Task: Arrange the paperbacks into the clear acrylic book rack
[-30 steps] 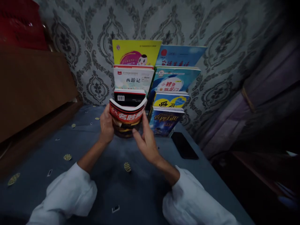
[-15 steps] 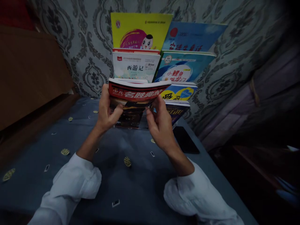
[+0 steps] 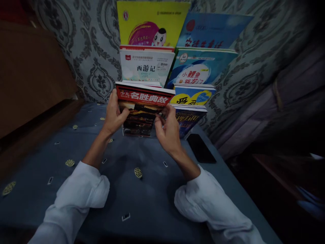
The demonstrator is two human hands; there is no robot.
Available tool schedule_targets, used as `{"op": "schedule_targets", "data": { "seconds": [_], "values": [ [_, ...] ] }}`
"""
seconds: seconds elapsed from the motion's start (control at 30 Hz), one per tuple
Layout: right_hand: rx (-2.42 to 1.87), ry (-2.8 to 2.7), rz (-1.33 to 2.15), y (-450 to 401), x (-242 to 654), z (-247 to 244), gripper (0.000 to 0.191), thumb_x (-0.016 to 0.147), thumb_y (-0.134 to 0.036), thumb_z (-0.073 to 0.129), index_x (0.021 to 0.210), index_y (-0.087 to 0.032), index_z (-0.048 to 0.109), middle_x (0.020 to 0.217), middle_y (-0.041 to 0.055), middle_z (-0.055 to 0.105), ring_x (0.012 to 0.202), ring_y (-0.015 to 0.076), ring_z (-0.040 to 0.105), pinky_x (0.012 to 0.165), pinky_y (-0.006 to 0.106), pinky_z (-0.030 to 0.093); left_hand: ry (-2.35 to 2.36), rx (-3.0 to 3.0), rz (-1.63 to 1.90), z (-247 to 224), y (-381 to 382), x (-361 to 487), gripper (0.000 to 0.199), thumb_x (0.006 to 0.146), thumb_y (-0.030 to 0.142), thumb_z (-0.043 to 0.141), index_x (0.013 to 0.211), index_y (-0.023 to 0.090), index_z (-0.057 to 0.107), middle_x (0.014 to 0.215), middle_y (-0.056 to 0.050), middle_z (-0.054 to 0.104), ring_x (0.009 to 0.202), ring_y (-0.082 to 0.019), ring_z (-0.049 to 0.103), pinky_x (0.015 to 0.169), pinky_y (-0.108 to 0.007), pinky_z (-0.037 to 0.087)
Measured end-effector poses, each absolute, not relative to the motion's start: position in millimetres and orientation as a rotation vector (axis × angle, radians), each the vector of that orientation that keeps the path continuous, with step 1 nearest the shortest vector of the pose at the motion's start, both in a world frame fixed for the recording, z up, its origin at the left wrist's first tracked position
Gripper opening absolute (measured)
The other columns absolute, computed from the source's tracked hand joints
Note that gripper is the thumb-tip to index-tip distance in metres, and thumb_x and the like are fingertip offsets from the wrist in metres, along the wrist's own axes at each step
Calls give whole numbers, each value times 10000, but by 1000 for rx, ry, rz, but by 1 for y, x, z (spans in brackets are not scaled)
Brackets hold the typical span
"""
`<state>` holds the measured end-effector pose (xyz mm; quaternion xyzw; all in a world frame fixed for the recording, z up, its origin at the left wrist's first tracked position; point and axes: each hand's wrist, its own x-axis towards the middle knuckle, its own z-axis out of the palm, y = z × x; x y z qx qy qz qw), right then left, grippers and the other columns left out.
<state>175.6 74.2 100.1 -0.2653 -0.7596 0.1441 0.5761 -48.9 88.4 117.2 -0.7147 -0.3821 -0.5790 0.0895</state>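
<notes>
A book with a red title band and dark photo cover stands nearly upright, leaning back a little, in front of the left column of books. My left hand grips its left edge, thumb on the cover and fingers behind. Its right edge is held by my right hand, with bent fingers close to the cover. Directly behind rises a white book, and behind that a yellow-green one. A dark blue book is just right of my right hand. Whatever supports the books is mostly hidden.
In the right column, a yellow-and-blue book, a teal book and a blue book rise in tiers. A black phone-like slab lies on the grey-blue patterned cloth. Patterned wallpaper is behind; a brown panel is left.
The red-banded book has shifted slightly left and turned more face-on, its cover now showing more. My right hand moved left with it, uncovering more of the dark blue book. The view tilted slightly.
</notes>
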Motion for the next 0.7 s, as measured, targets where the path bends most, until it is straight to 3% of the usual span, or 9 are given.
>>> {"op": "schedule_targets", "data": {
  "seconds": [0.3,0.7],
  "values": [
    [-667,-1737,350,89,166,79,456,955,-185,415,1402,-240,341,1319,141,550,1262,264,554,1025,519,548,-1134,-2475,-1608,125,87,-62,513,915,499,607,1334,226,492,1281,-92,587,1227,-282,547,1034,-409,458],
    [-685,-1743,337,93,164,69,506,931,-160,432,1423,-235,344,1347,136,522,1273,267,536,1049,524,538,-1412,-2498,-1440,127,80,-69,486,875,342,649,1320,194,520,1239,-78,649,1050,-242,635,885,-370,551]
  ]
}}
